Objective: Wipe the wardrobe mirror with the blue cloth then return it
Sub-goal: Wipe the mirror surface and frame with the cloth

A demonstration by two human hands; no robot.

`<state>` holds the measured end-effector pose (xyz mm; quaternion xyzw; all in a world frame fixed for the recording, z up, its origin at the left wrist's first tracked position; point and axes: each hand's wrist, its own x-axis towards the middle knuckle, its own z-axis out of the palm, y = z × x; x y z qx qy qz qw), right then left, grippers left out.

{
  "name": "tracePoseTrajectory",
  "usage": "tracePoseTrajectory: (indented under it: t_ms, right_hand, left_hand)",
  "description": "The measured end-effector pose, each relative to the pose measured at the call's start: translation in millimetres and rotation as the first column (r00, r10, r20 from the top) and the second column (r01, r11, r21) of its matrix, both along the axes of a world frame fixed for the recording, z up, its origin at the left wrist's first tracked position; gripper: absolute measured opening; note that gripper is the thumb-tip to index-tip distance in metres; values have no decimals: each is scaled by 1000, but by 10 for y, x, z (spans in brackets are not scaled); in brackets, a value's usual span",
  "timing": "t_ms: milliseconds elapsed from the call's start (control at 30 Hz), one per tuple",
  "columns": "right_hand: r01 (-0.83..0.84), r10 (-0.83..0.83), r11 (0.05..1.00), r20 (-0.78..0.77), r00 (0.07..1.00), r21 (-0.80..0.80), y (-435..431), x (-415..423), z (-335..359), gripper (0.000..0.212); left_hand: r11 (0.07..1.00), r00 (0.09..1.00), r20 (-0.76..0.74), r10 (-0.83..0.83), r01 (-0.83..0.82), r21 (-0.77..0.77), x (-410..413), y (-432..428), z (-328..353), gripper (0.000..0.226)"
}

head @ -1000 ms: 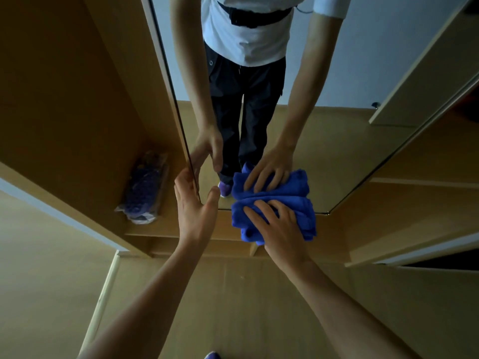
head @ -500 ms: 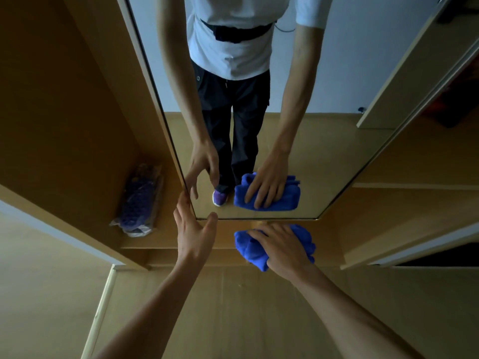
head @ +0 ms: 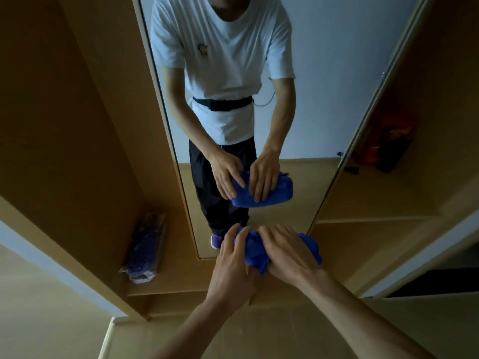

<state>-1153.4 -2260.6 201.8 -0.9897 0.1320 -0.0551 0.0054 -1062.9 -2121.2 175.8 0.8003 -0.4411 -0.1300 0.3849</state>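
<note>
The bunched blue cloth (head: 252, 251) looks light, soft and limp, best gathered whole rather than by a corner. It sits between both hands, off the glass, near the foot of the tall wardrobe mirror (head: 324, 99). The right hand (head: 290, 255) curls slightly spread fingers over it; the left hand (head: 233, 268) lays straight, close fingers against its left end.

The left hand (head: 230, 268) has left the mirror (head: 311, 99) edge and now touches the blue cloth (head: 255, 251). The right hand (head: 287, 252) has pulled the cloth off the glass, nearer.
</note>
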Motion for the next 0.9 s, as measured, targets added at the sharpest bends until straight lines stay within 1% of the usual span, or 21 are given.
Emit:
tracePoseTrajectory:
  t_ms: [133, 267, 333, 433, 500, 567, 667, 733, 800, 900]
  right_hand:
    - [35, -30, 996, 66, 997, -76, -2, -72, 684, 42]
    - [71, -50, 985, 135, 990, -157, 21, -185, 1279, 39]
    - [80, -46, 978, 176, 983, -192, 38, -252, 1549, 41]
    - [96, -37, 959, 218, 975, -266, 58, -329, 1922, 45]
    - [88, -9, 943, 239, 971, -321, 57, -365, 2169, 40]
    - [81, 25, 928, 277, 961, -365, 50, -405, 2418, 34]
    - [74, 90, 906, 359, 929, -417, 22, -472, 2764, 37]
    - [71, 126, 892, 397, 909, -447, -24, -512, 2974, 40]
    - [80, 151, 866, 409, 900, -494, -100, -548, 3197, 37]
    - [99, 201, 839, 474, 858, -535, -234, -609, 3589, 38]
  left_hand:
    - [998, 986, 164, -43, 51, -45, -5, -58, 505, 86]
    - [993, 956, 286, -73, 97, -74, -54, -88, 1045, 102]
    - [986, 938, 342, -60, 109, -125, -107, -92, 1322, 104]
    - [962, 896, 443, 33, 93, -259, -182, -130, 1693, 91]
    - [937, 857, 502, 111, 79, -342, -212, -178, 1950, 83]
    - [911, 816, 553, 167, 87, -404, -237, -239, 2213, 81]
    - [886, 748, 621, 233, 99, -453, -285, -326, 2613, 86]
    - [879, 706, 655, 271, 96, -467, -329, -395, 2878, 85]
    - [870, 661, 683, 311, 91, -484, -364, -464, 3146, 79]
    - [835, 598, 706, 380, 107, -540, -390, -573, 3547, 64]
